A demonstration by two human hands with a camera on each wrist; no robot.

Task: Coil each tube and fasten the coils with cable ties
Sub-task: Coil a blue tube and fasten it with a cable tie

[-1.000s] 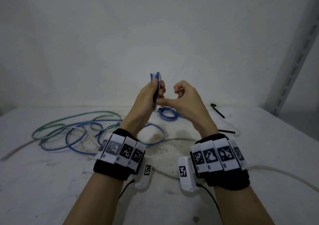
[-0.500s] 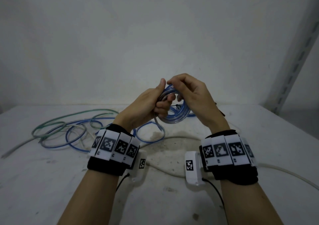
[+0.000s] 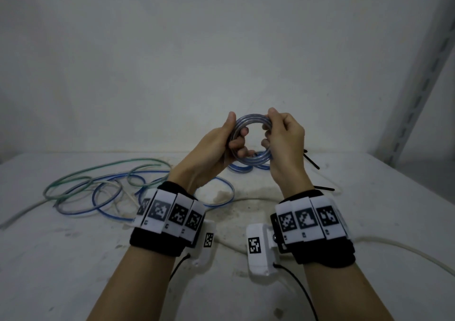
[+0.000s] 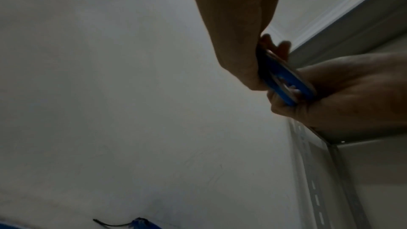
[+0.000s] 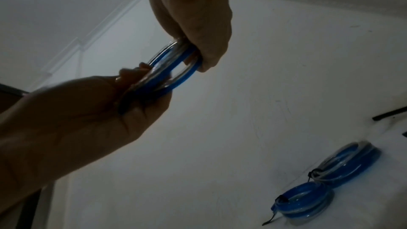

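Gripping opposite sides of the blue coil [image 3: 253, 140], raised above the table [image 3: 73, 271], the left hand [image 3: 216, 146] and right hand [image 3: 285, 143] curl fingers through its centre, thumbs on the rim. Light, springy tubing likely unwinds if released; pinch across all loops. Beyond lie two tied coils [image 5: 330, 180] and spare cable ties [image 3: 311, 161].

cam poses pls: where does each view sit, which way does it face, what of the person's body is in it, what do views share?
Head: on the head, facing forward and down at the table; both forearms, left hand, right hand.
Left wrist: under the left wrist, looking up along the hand toward wall and shelf frame; both hands.
Right wrist: under the right wrist, looking along it; both hands, two tied coils.
Shared: the held blue coil.
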